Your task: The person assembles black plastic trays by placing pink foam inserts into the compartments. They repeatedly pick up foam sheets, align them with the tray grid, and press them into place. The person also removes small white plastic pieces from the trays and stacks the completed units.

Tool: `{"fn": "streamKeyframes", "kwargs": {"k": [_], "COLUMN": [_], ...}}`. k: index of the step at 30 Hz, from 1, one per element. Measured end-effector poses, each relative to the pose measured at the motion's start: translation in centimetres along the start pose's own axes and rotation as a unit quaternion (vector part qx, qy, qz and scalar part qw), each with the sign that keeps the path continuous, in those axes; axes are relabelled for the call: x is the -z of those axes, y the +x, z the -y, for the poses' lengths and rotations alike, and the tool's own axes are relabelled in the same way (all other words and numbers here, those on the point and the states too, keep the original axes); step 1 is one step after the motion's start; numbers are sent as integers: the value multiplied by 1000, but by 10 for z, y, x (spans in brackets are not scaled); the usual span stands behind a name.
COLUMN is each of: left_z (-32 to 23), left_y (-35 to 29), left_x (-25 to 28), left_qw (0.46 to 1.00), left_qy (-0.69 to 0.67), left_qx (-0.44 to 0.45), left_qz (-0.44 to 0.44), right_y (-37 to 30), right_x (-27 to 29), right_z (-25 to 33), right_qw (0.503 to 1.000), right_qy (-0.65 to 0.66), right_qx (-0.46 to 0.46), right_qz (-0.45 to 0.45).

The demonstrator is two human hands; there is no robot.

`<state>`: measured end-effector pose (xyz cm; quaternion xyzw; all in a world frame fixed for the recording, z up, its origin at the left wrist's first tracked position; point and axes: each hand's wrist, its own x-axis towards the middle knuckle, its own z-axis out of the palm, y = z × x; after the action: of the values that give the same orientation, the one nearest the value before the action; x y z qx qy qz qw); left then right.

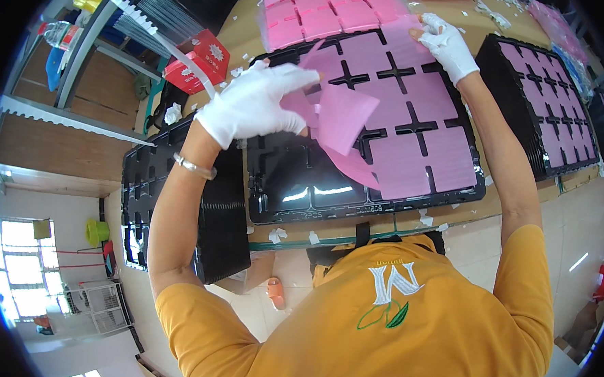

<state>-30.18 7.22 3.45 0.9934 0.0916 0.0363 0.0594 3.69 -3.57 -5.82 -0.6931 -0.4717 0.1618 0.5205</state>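
A pink die-cut sheet lies over the right and far parts of a black plastic tray with cross-shaped ridges. Its left part is raised and folded over into loose flaps. My left hand, in a white glove with bare fingertips, is at that raised part, thumb and forefinger curved around it; motion blurs the grip. My right hand, gloved the same way, pinches the sheet's far right corner. Bare black pockets show at the tray's near left.
Left stands a stack of black trays; right, another stack has pink pieces on top. Pink sheets lie beyond my tray. Red boxes sit by a metal shelf frame. Paper scraps dot the table edge.
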Motion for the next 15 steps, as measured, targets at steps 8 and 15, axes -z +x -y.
{"fn": "streamKeyframes", "kwargs": {"k": [8,15], "left_z": [32,6], "left_y": [-55,-39], "left_x": [-11,15], "left_qw": [974,943], "left_qy": [208,232], "left_qx": [68,131], "left_qz": [55,-197], "right_y": [3,-1], "right_x": [-1,-3], "right_z": [4,1], "right_qw": [1000,998], "right_qy": [22,42], "right_qx": [5,46], "right_qz": [9,-9]}}
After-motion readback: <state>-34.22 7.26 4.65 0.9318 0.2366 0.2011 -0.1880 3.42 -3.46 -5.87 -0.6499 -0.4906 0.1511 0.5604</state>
